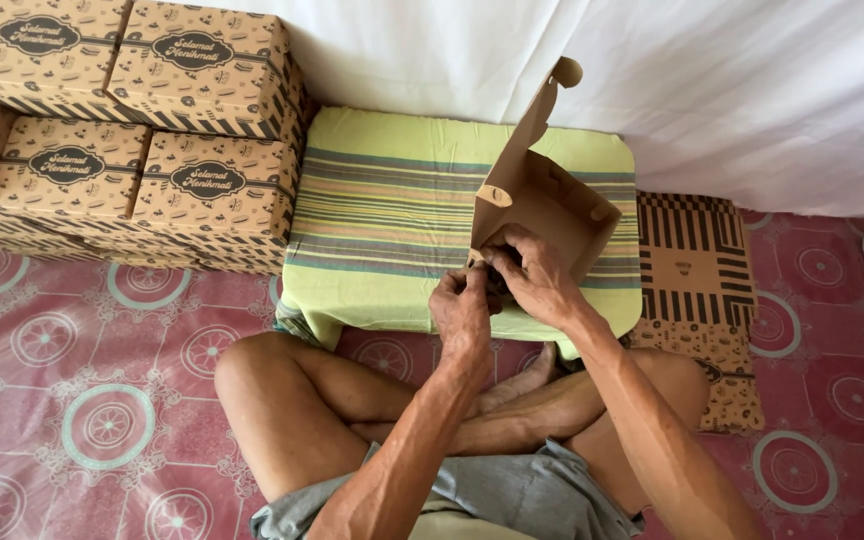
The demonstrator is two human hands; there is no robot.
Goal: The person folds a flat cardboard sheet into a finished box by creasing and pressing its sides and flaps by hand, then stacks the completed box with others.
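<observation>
Brown cardboard box point(542, 205), half-folded with its lid flap upright, is pinched at its near edge by both hands: left hand point(460, 310), right hand point(532, 275); a striped cloth-covered counter point(392, 220) lies beneath.

Bright even daylight, sharp, soft shadows, wide-angle edges

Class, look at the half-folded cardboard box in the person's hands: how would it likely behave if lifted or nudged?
The cardboard box is thin, hollow board, so probably light. Its tall lid flap stands upright, so a nudge might tip it. Both hands, left hand and right hand, pinch its near edge, suggesting the unlocked panels flex.
</observation>
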